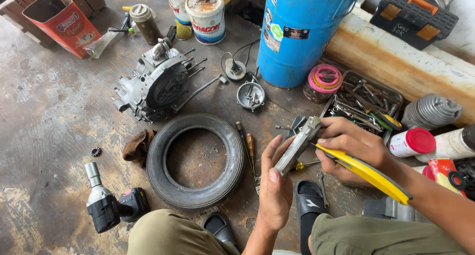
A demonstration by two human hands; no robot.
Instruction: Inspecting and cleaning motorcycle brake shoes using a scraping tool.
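Note:
My left hand (275,185) holds a flat grey metal engine part (298,145) by its lower end, tilted up to the right. My right hand (349,146) grips a yellow-handled tool (368,173) and touches the upper end of the metal part; the tool's tip lies against the part. Both hands hover above the floor near my knees. A black sandal (308,203) sits below the hands.
A small black tyre (195,158) lies on the floor, with a grey engine case (156,81) behind it. A cordless impact wrench (106,205) lies at lower left. A blue drum (299,29), a tray of wrenches (363,101), cans and screwdrivers (247,146) surround the spot.

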